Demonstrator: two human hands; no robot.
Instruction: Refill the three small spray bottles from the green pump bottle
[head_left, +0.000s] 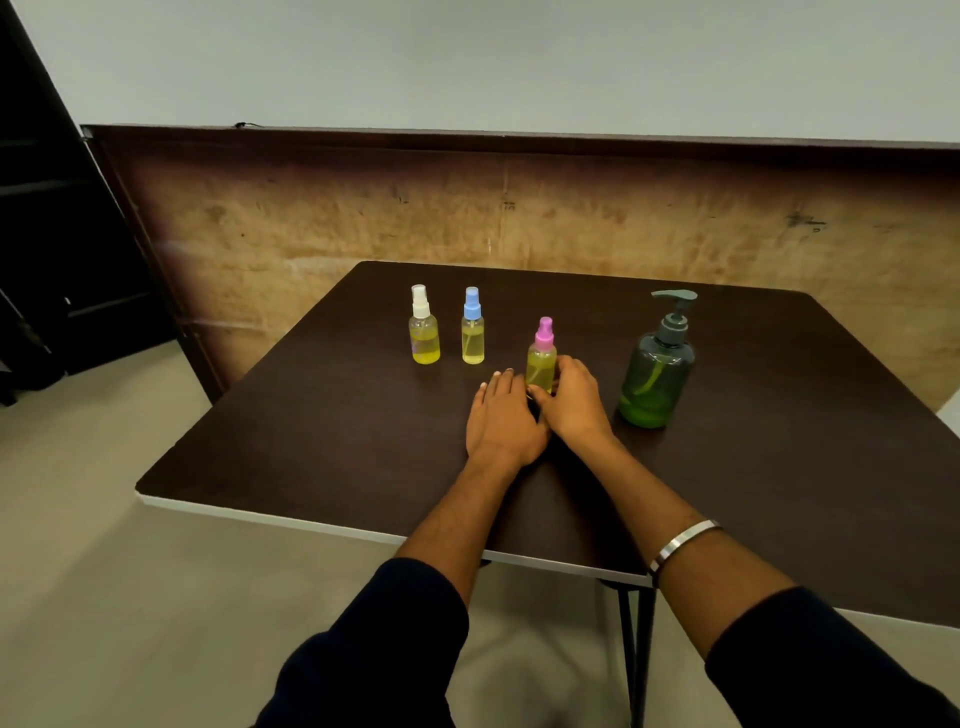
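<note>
Dark table (322, 447) before plywood wall (363, 218)

My left hand (501, 415) and right hand (574, 397) are bare, with short, pale fingernails and no rings. Dark navy fabric sleeves (395, 623) are pushed up both forearms, bunching in soft folds. A plain, narrow silver metal bangle (680, 543) circles my right forearm.

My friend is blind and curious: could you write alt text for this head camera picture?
A person's right hand wraps around the base of a pink-capped spray bottle on a dark table, the left hand lying flat beside it. A green pump bottle stands to the right; white-capped and blue-capped spray bottles stand farther back left.
</note>
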